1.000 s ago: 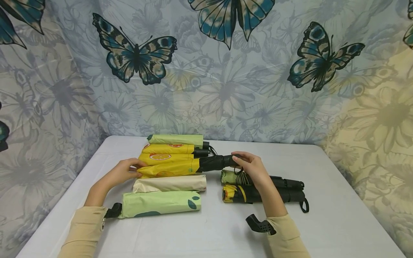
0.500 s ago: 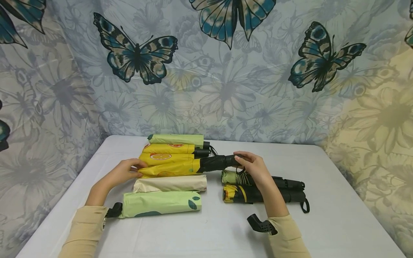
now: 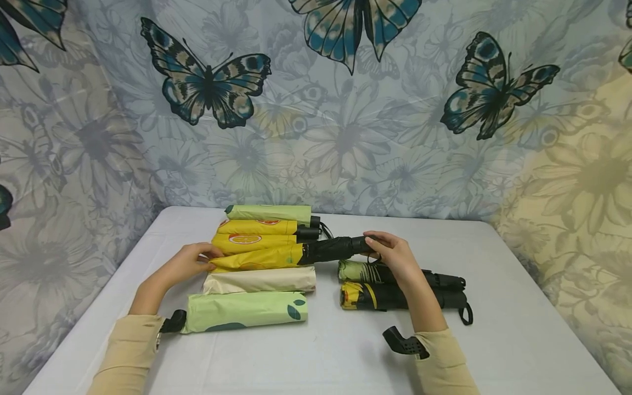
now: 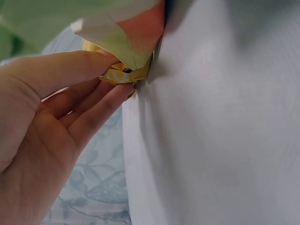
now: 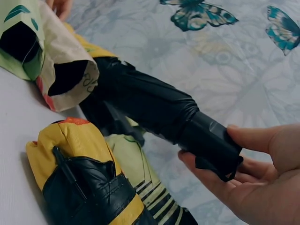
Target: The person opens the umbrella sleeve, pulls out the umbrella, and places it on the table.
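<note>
A black folded umbrella (image 3: pixel 328 249) sticks out to the right of a yellow sleeve (image 3: pixel 259 258) in the middle of the row on the white table (image 3: pixel 518 329). My left hand (image 3: pixel 209 262) pinches the sleeve's closed left end; in the left wrist view my thumb and fingers (image 4: pixel 70 68) squeeze the crumpled yellow tip (image 4: pixel 123 75). My right hand (image 3: pixel 372 247) grips the umbrella's black handle (image 5: pixel 206 136), with thumb above and fingers below. The right wrist view shows the black canopy (image 5: pixel 145 103) coming out of the sleeve's mouth.
Sleeved umbrellas lie in a row: pale green (image 3: pixel 269 214), two yellow ones with orange slices (image 3: pixel 257 227), cream (image 3: pixel 259 280) and light green (image 3: pixel 244 311). Two uncovered umbrellas (image 3: pixel 405 299) lie just below my right hand. A butterfly curtain hangs behind the table.
My right hand has moved a little to the right with the handle, and slightly more of the black umbrella shows outside the yellow sleeve. The left hand keeps its pinch.
</note>
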A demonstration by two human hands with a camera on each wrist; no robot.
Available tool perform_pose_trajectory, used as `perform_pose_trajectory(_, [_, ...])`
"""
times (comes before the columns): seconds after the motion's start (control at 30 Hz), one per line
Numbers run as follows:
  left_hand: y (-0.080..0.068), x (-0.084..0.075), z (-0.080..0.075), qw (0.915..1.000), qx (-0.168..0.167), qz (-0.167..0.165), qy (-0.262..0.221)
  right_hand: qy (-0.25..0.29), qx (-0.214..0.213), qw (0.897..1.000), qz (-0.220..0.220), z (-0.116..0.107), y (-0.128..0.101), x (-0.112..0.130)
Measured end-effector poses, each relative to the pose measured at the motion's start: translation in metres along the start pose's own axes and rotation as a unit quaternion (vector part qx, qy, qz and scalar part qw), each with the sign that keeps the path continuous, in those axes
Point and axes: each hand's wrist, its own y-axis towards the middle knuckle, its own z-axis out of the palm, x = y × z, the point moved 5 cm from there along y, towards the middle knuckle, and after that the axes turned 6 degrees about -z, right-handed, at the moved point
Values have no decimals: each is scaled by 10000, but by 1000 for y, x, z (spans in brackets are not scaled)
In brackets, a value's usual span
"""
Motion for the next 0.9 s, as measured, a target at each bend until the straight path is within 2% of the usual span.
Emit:
perform_pose_trajectory(0.67, [1,2,-1,10000,-10,-42,-36,115,-236,9990,-357,-41,-6,5])
perform_pose_trajectory(0.9, [1,1,-1,10000,-1,-70,-42,379,-298,9975,-524,-54,-7,9])
